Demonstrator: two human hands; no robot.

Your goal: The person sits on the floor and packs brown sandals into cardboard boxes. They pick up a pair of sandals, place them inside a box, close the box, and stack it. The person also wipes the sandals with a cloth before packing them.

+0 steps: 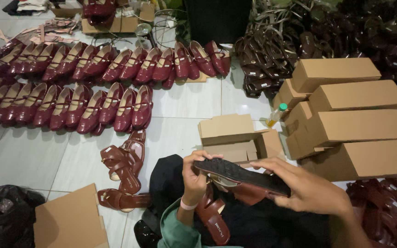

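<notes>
- A brown sandal (242, 177) is held sole-up over the person's lap, its black ribbed sole facing the camera and its brown upper hanging below.
- The left hand (196, 177) is clamped on the sandal's left end, thumb over the edge of the sole and fingers curled beneath; a pale wristband sits on that wrist above a green sleeve.
- The right hand (306, 188) is closed over the right end of the sandal, fingers laid across the sole from above.
- Under the hands lies a black cloth (253, 225) spread over the lap, and a second brown sandal (212, 218) rests on it just below the left hand.
- Just beyond the held sandal stands an open cardboard box (237, 138) on the white tiled floor (189, 98), its flap raised.
- To the left, several more brown sandals (124, 165) lie loose on the floor, near a flat piece of cardboard (70, 220) and a black bag (3, 213).
- To the right, closed cardboard boxes (354, 119) are stacked, with a small bottle (276, 115) with a green cap leaning beside them.
- Farther off, two rows of dark red flat shoes (83, 87) are lined up on the floor.
- At the top right a heap of dark brown sandals (327, 36) fills the corner, and more lie at the lower right edge.
</notes>
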